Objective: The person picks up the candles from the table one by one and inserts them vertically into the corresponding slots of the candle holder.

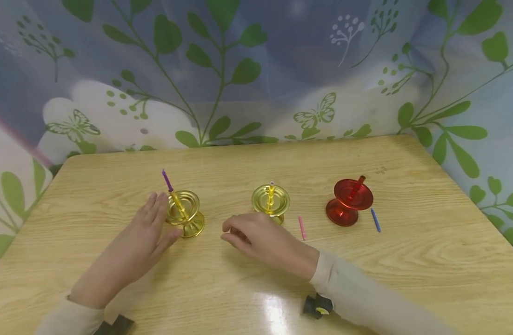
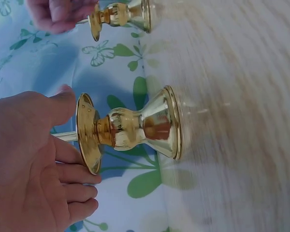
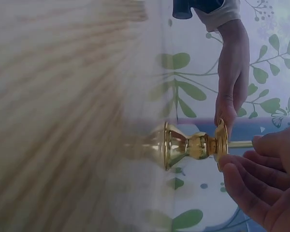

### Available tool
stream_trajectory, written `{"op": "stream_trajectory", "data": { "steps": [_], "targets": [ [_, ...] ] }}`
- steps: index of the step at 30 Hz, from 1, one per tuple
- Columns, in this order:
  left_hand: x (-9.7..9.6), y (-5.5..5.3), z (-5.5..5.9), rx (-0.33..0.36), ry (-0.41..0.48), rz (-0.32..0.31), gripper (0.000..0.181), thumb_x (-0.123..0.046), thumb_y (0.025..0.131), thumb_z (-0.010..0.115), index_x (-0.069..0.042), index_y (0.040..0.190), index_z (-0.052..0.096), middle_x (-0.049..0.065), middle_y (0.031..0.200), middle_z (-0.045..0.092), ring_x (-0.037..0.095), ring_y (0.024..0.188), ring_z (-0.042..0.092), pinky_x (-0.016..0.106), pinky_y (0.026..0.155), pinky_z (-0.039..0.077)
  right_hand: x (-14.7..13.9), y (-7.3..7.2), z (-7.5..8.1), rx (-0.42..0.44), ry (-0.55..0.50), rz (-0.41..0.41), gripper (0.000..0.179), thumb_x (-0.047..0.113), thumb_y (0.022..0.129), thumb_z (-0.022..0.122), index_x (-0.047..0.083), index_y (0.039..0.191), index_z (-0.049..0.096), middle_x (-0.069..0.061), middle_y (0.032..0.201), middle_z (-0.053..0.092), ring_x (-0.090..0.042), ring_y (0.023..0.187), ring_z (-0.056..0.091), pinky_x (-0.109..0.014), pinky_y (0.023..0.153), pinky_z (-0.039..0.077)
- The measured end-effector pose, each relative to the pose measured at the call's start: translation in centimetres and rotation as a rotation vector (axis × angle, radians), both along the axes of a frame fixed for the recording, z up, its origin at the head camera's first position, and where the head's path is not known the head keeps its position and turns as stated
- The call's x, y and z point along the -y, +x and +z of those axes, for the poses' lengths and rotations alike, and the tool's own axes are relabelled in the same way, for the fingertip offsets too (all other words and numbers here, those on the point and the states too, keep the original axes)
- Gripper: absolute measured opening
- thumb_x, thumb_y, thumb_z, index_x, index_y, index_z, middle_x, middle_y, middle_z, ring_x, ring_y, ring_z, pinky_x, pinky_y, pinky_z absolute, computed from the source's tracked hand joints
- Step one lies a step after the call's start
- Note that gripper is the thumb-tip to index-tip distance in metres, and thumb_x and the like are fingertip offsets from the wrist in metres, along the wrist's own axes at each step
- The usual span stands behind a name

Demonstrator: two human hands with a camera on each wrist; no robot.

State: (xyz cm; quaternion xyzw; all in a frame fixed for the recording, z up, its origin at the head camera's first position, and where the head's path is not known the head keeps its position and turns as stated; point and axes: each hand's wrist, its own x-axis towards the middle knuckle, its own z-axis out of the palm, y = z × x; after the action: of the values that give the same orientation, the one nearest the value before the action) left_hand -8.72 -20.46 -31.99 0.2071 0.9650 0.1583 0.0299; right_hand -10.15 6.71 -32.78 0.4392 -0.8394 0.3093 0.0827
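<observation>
A gold candle holder stands at the left of the table, with a thin purple candle upright in its central tube. Beside its dish my left hand is spread, fingers straight and thumb apart. In the left wrist view, the thumb and fingertips of that left hand lie right at the rim of the gold holder. My right hand hovers between this holder and the middle one, fingers loosely bent. Nothing shows between the fingers of the right hand in its own wrist view.
Partly behind my right hand stands a second gold holder, a pale tip showing atop its tube. Farther right is a red holder. A pink candle and a blue candle lie on the wooden table. A leaf-patterned cloth hangs behind.
</observation>
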Motion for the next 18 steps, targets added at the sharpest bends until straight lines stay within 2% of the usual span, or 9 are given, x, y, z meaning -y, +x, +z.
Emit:
{"op": "stream_trajectory", "data": {
  "steps": [6,12,18],
  "targets": [
    [-0.1,0.8,0.1,-0.027,-0.035,-0.012,0.081,-0.042,0.101,0.047,0.012,0.149,0.01,0.033,0.154,0.011,0.049,0.141,0.011,0.065,0.106,0.024,-3.2,0.7,-0.8,0.042,0.029,-0.036,0.007,0.012,0.092,0.066,0.005,0.091,0.067,0.003,0.077,0.065,-0.001,0.068,0.057,-0.012,0.062,0.048],
    [-0.7,1.6,0.3,-0.074,-0.066,-0.036,0.08,-0.042,0.1,0.048,0.013,0.148,0.016,0.032,0.154,0.017,0.047,0.142,0.015,0.06,0.109,0.025,-6.1,1.3,-1.4,0.099,0.06,-0.077,0.005,0.011,0.092,0.067,0.008,0.088,0.067,0.007,0.074,0.063,0.003,0.065,0.053,-0.018,0.06,0.048],
    [-1.2,2.3,0.5,-0.097,-0.069,-0.063,0.076,-0.041,0.101,0.049,0.011,0.148,0.02,0.028,0.155,0.018,0.042,0.144,0.015,0.057,0.111,0.024,-8.2,1.7,-2.0,0.113,0.045,-0.109,0.006,0.01,0.09,0.069,0.006,0.086,0.067,0.005,0.075,0.067,0.001,0.067,0.058,-0.015,0.059,0.051]
  ]
}}
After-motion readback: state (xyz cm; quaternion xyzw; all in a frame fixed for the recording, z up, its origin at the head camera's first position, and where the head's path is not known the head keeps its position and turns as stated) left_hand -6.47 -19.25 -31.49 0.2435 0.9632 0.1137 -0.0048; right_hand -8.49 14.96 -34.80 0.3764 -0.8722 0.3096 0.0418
